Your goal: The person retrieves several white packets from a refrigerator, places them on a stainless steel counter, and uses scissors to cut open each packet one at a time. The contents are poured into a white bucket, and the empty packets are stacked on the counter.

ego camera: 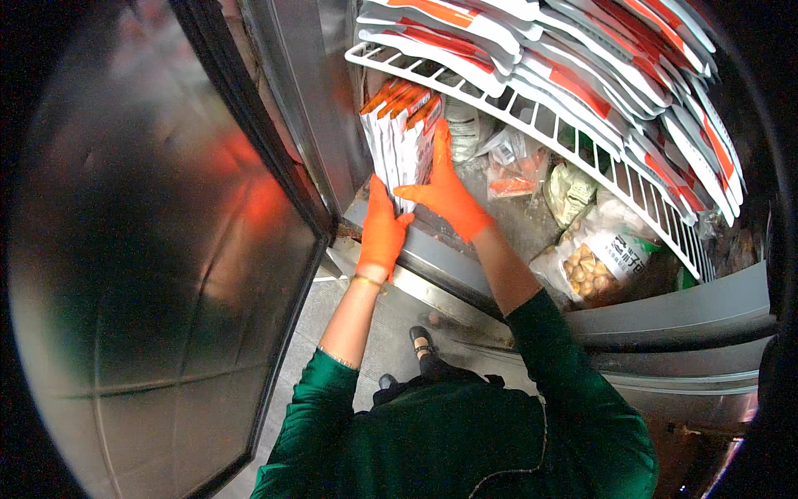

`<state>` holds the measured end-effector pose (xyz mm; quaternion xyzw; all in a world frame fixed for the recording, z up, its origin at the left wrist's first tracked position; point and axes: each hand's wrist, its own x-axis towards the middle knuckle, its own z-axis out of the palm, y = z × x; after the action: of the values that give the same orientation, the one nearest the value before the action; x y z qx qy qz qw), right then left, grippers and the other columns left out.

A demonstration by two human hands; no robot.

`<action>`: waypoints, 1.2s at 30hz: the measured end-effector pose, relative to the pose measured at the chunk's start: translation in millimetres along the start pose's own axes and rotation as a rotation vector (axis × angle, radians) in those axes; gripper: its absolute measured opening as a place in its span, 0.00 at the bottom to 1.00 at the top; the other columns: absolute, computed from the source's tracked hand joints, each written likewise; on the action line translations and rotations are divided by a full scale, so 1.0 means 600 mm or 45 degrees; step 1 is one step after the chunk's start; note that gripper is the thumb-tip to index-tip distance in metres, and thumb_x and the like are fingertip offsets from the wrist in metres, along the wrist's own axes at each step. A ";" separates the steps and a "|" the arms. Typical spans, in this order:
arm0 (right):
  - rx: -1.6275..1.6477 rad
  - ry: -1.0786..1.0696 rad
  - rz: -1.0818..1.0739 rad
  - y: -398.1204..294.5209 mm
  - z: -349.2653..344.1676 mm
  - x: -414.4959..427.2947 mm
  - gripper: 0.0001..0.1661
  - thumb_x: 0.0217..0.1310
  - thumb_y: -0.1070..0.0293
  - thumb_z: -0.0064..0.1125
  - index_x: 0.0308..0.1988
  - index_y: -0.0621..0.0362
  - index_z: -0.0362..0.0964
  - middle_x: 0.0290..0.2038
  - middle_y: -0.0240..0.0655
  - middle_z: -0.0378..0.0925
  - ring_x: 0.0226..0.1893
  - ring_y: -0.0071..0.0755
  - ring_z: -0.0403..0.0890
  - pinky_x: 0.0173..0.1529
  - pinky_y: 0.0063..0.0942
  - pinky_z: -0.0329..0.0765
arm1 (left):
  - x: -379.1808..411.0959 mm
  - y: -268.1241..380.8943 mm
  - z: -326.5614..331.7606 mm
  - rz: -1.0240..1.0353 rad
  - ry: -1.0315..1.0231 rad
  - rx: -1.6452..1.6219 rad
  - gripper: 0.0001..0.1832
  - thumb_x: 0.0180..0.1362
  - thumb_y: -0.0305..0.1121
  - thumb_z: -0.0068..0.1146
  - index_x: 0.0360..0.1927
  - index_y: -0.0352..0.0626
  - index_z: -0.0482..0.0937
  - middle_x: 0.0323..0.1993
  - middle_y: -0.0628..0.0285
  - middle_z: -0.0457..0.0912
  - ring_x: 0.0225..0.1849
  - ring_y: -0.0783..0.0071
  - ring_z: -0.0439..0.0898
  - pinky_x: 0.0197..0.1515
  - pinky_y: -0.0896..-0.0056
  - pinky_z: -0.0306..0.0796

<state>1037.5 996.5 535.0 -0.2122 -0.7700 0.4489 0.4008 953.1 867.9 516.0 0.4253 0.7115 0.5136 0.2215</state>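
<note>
A row of white plastic packets with orange ends (402,134) stands on edge on the floor of a metal refrigerated cabinet, at its left side. My left hand (381,227), in an orange glove, grips the near left end of the row. Along the right face of the packets lie the fingers of my right hand (446,187), gloved the same way, with its thumb across their near end. The row is held between both hands. The packets' far ends sit below the wire shelf's front edge, and their undersides are hidden.
Above, a white wire shelf (536,128) carries stacked white-and-red packets (561,75). Right of my hands lie a clear bag with orange pieces (516,165), a pale green bag (568,194) and a bag of round tan pieces (586,268). The metal door (187,280) stands open at left.
</note>
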 end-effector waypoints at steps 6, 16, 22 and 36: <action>-0.166 0.179 -0.036 -0.010 0.031 0.002 0.79 0.33 0.66 0.76 0.68 0.67 0.19 0.71 0.57 0.25 0.72 0.54 0.25 0.72 0.41 0.32 | 0.041 -0.009 0.077 -0.312 0.274 -0.690 0.30 0.70 0.50 0.30 0.66 0.36 0.58 0.37 0.63 0.75 0.34 0.74 0.72 0.43 0.72 0.68; -0.026 0.176 0.103 -0.026 0.036 0.005 0.78 0.34 0.69 0.77 0.69 0.63 0.21 0.71 0.57 0.26 0.72 0.51 0.27 0.72 0.40 0.35 | 0.035 -0.034 0.040 0.044 0.261 0.139 0.49 0.50 0.27 0.61 0.70 0.32 0.42 0.68 0.42 0.56 0.63 0.51 0.66 0.63 0.65 0.61; 0.096 0.119 0.184 -0.078 0.006 -0.027 0.75 0.38 0.63 0.75 0.71 0.55 0.22 0.72 0.50 0.28 0.72 0.53 0.27 0.72 0.44 0.36 | 0.006 -0.029 0.056 0.057 0.208 0.140 0.43 0.53 0.30 0.58 0.68 0.26 0.47 0.71 0.39 0.48 0.73 0.51 0.48 0.72 0.63 0.43; -0.169 0.086 0.004 -0.113 0.021 0.003 0.62 0.50 0.71 0.65 0.70 0.59 0.26 0.70 0.60 0.34 0.72 0.57 0.34 0.72 0.38 0.45 | 0.003 0.015 0.042 -0.010 0.242 -0.155 0.32 0.59 0.42 0.56 0.62 0.33 0.65 0.54 0.44 0.76 0.56 0.54 0.75 0.54 0.63 0.68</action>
<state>1028.4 956.7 590.7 -0.2546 -0.7838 0.3901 0.4108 974.6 884.1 514.8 0.3577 0.6984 0.5931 0.1805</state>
